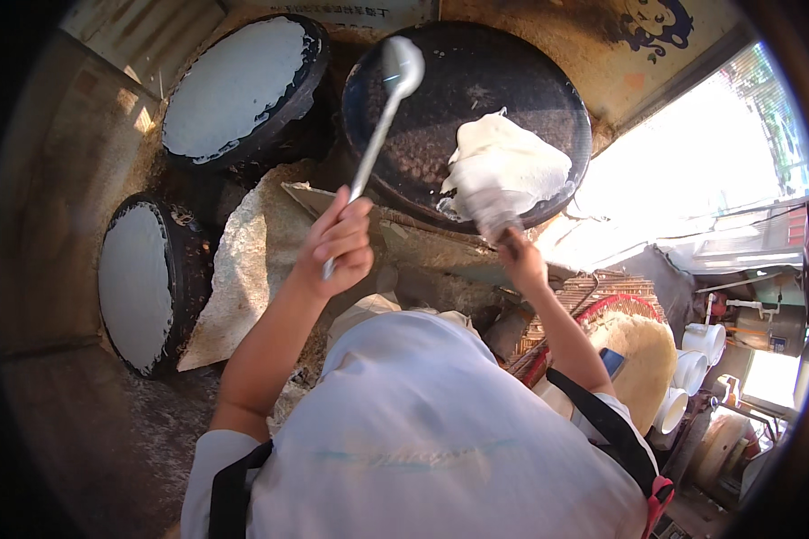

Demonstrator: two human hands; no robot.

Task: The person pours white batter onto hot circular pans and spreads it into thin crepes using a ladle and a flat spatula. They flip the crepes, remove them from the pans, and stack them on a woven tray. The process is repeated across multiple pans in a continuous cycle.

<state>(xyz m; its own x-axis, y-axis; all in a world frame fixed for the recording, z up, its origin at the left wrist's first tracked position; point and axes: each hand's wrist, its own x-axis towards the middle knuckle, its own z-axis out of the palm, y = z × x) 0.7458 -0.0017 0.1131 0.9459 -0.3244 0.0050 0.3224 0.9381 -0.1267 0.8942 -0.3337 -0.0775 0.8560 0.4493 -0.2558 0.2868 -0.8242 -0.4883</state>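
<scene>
My left hand (340,242) is closed around the long metal handle of a ladle (379,139), whose bowl is raised over the left rim of a big round black griddle (476,67). On that griddle's right half lies a thick, uneven mass of white batter (511,160). My right hand (523,265) grips the dark handle of a scraper (491,212). Its blade, smeared by motion, overlaps the batter's near edge by the griddle's front rim; whether it touches the batter I cannot tell.
Two more black griddles carry white layers, one upper left (234,85) and one lower left (135,283). A rough pale sheet (234,269) stands between them and me. Right of me are round flatbreads (640,355) on a red-rimmed woven tray, a phone (612,361) and white buckets (706,341).
</scene>
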